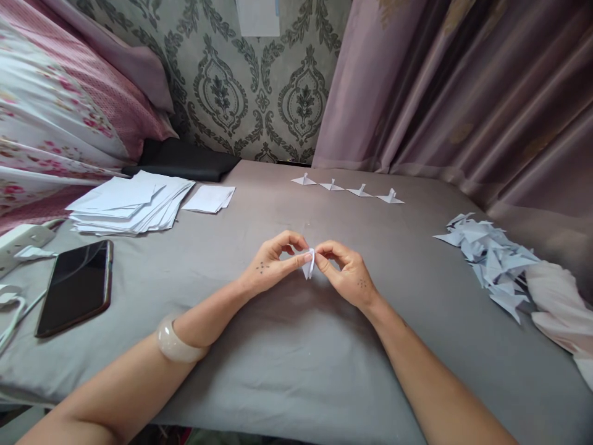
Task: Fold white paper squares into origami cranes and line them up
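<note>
A small piece of folded white paper (309,267) is held upright between my two hands, just above the grey cloth. My left hand (280,259) pinches its left side between thumb and fingers. From the other side, my right hand (345,272) pinches its upper right edge with thumb and forefinger. The paper narrows to a point at the bottom, and the fingertips cover part of its top. Beyond my hands, several folded paper cranes (360,190) stand in a slanting row on the cloth.
At the left lie a large stack of white paper (125,204), a smaller stack of paper squares (210,199), a phone (76,287) and a white power strip (23,244). A heap of folded paper pieces (491,256) lies at the right beside a pale cloth (558,296).
</note>
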`<action>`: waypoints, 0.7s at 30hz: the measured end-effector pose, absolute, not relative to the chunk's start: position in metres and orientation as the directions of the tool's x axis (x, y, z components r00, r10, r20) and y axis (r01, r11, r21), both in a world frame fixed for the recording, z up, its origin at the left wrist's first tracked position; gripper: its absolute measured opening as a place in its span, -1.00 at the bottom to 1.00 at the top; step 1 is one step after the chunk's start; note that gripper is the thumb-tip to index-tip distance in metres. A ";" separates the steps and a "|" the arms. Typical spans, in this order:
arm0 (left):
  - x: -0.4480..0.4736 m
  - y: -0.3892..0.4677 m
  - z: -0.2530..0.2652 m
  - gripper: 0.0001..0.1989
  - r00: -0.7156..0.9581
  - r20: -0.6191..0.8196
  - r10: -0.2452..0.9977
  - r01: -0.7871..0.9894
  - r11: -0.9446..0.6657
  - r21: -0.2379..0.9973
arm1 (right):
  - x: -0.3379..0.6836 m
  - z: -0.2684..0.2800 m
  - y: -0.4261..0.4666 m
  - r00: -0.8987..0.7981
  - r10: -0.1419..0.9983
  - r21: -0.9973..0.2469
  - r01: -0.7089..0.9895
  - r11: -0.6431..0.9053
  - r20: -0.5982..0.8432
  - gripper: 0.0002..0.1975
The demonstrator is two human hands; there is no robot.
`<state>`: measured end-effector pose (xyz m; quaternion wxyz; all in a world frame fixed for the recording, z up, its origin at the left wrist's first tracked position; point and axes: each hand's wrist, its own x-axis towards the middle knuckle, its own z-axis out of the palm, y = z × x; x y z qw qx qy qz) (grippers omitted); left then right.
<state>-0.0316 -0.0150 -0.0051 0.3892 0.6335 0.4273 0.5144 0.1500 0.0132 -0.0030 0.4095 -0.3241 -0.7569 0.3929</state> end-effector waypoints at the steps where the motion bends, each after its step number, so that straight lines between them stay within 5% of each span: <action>1: -0.032 -0.015 -0.005 -0.78 0.106 0.305 0.946 0.114 -0.316 0.942 | 0.150 -0.003 0.013 -0.459 0.814 -0.868 0.161 0.469 0.355 -0.90; 11: -0.028 -0.016 -0.003 -0.77 0.093 0.053 0.994 -0.131 -0.040 0.991 | 0.151 0.002 0.012 -0.454 0.869 -0.961 0.087 0.264 0.198 -0.79; 21: -0.032 -0.010 -0.011 -0.80 0.048 -0.001 0.999 -0.279 0.014 0.960 | 0.146 -0.001 0.010 -0.415 0.901 -0.989 0.015 0.146 0.127 -0.78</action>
